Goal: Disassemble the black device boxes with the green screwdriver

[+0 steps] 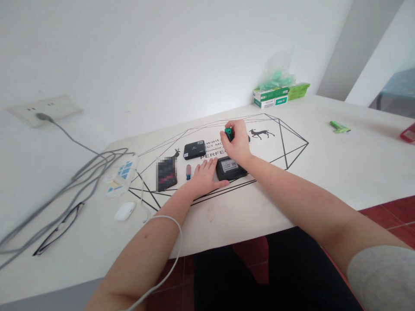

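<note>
My right hand (238, 140) is closed around a green-and-black screwdriver (229, 133), whose green handle end shows between thumb and fingers; its tip is hidden. It is held over the table, just above a black box-shaped device (228, 168) with a white label on its upward face. My left hand (205, 175) lies flat with fingers spread, at the left edge of that device. Left of its fingertips is a small screwdriver (188, 172) with a pinkish handle and blue end. A second black box (194, 149) rests beyond the left hand.
A phone-like item (166, 173), blurred out, lies at left. Nearby are a plastic case (122, 176), a white earbud case (125, 211), glasses (60, 229) and grey cables (94, 172). Green-white boxes (270, 97) stand by the wall; a green object (339, 127) is at right. A white cable crosses my left forearm.
</note>
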